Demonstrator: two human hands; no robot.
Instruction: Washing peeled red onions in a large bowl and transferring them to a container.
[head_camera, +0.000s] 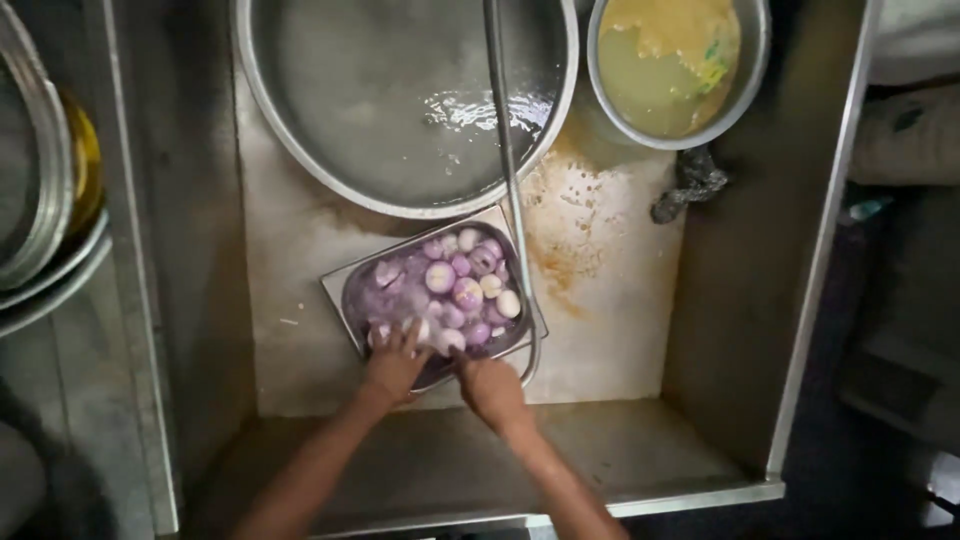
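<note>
The left hand (393, 362) has its fingers (398, 335) spread and loose among the peeled onions (452, 285) at the near end of a metal tray (352, 282), touching them without gripping any. The right hand (492, 388) rests at the tray's near rim; its fingers curl downward there, and I cannot tell whether they hold anything. The tray sits on the floor of a deep steel sink (600, 300) (stained rust-orange to the right of the tray). The onions are purple and white, heaped in water. A thin metal pipe (505, 150) runs down over the tray. Beyond it stands a big round basin (400, 100) of water, and beside that a smaller bowl (675, 65) of yellowish liquid.
</note>
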